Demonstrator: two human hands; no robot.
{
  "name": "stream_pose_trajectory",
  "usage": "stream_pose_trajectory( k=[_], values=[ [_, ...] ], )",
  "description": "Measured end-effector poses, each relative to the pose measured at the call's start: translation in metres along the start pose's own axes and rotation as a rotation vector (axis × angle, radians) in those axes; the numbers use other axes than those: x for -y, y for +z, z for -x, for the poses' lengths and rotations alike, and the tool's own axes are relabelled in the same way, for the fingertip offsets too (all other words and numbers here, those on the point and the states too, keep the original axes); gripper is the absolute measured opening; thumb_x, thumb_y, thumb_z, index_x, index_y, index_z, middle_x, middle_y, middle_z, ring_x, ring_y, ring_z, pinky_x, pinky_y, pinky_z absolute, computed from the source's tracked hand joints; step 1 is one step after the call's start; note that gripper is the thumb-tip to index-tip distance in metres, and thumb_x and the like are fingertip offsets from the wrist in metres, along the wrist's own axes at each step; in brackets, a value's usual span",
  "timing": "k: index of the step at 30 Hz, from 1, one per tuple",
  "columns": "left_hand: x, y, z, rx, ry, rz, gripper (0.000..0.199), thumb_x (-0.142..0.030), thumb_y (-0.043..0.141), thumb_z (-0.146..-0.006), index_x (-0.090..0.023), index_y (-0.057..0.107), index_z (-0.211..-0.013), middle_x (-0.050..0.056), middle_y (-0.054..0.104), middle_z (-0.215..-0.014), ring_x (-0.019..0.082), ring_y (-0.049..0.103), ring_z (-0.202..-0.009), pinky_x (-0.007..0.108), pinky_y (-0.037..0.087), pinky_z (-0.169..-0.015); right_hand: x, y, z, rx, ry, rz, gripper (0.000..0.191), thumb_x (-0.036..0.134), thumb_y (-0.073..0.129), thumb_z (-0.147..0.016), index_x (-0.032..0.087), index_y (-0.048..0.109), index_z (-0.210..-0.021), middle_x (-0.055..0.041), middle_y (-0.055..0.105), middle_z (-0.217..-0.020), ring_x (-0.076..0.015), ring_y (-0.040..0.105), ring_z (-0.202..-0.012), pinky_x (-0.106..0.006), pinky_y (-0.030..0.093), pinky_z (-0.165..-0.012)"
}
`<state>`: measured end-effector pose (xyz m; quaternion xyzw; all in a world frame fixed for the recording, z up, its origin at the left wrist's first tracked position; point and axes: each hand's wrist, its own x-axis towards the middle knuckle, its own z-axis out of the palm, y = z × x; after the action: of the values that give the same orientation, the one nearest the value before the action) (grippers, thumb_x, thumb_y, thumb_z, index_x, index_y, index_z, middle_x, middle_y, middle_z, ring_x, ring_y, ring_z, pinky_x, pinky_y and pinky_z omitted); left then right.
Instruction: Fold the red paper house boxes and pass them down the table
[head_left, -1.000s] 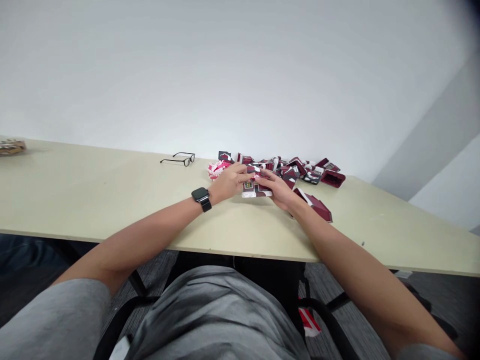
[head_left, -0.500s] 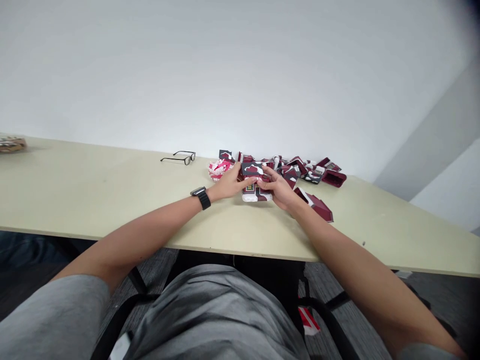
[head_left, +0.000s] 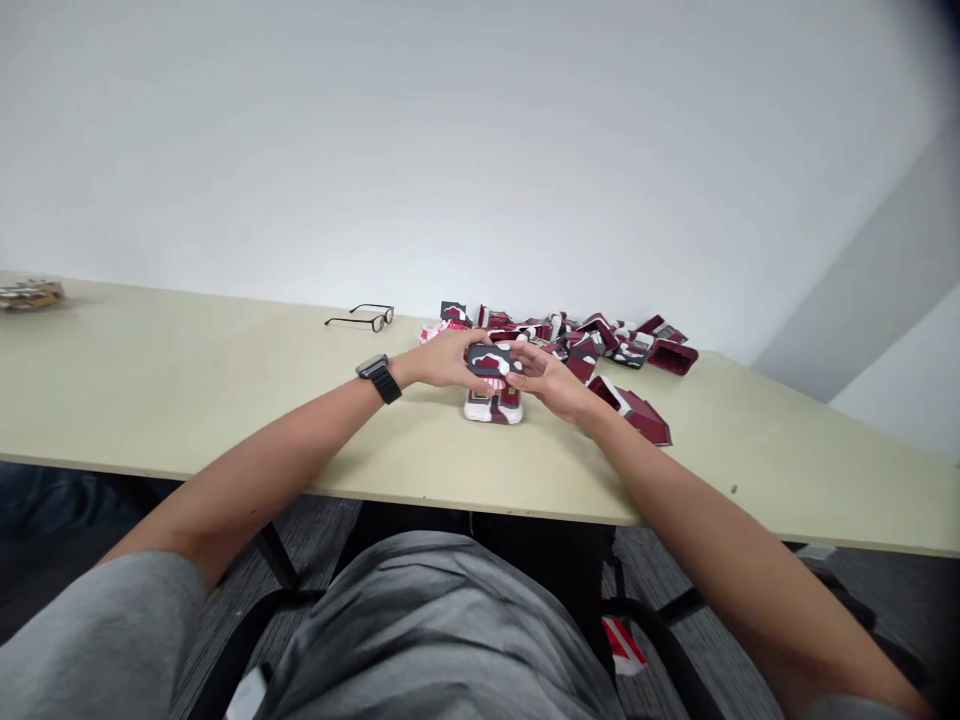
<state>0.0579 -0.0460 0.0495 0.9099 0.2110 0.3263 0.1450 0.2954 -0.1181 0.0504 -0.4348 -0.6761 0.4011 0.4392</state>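
Observation:
Between my two hands is a small dark-red toy house (head_left: 493,385) with a dark top, white snow-like patches and a white base. It stands upright on or just over the table; which of the two I cannot tell. My left hand (head_left: 450,360) grips its left side, thumb across the front. From the right, my right hand (head_left: 551,382) closes on the other side with thumb and fingers. Behind the hands lies a pile of dark-red, white and black pieces (head_left: 585,350). A pink-and-white bundle (head_left: 442,329) is partly hidden behind my left hand.
Black-framed glasses (head_left: 379,320) lie at the back left of the pale table (head_left: 187,380). A larger dark-red piece (head_left: 641,415) lies right of my right hand. A brown packaged bundle (head_left: 31,293) sits at the far left. The wall (head_left: 450,150) rises behind.
Both hands have brought the toy house slightly left and nearer to me. My left hand has shifted its grip higher on the house. The pile stays as it was.

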Motion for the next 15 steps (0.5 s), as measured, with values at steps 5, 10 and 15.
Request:
stream_pose_trajectory(
  k=[5,10,15],
  values=[
    [-0.004,-0.033,0.040,0.145,-0.052,-0.048,0.079,-0.068,0.078,-0.077,-0.019,0.062,-0.137,0.009,0.073,-0.124,0.019,0.069,-0.099,0.024,0.050,-0.081,0.004,-0.002,0.002,0.030,0.014,-0.045,0.063,0.045,0.088,-0.076,0.029,0.066,-0.133,-0.0063,0.060,-0.148,-0.0198,0.062,-0.131,-0.035,0.057,-0.107],
    [0.046,-0.113,0.111,0.268,-0.370,-0.200,0.094,-0.083,0.074,-0.070,-0.026,0.060,-0.144,0.004,0.070,-0.136,0.020,0.067,-0.113,0.021,0.051,-0.092,0.008,-0.010,-0.001,-0.073,-0.008,0.062,0.054,0.042,0.087,-0.076,0.026,0.071,-0.125,-0.0056,0.063,-0.145,-0.0189,0.067,-0.121,-0.034,0.059,-0.100],
    [0.143,-0.218,0.206,0.068,-0.774,-0.601,0.164,-0.112,0.045,-0.040,-0.013,0.023,-0.169,0.016,0.045,-0.164,0.032,0.054,-0.138,0.037,0.042,-0.117,0.020,-0.028,-0.006,-0.348,-0.110,0.148,0.038,0.037,0.079,-0.076,0.019,0.074,-0.108,-0.0072,0.071,-0.124,-0.0157,0.067,-0.100,-0.034,0.057,-0.095]
  ],
)
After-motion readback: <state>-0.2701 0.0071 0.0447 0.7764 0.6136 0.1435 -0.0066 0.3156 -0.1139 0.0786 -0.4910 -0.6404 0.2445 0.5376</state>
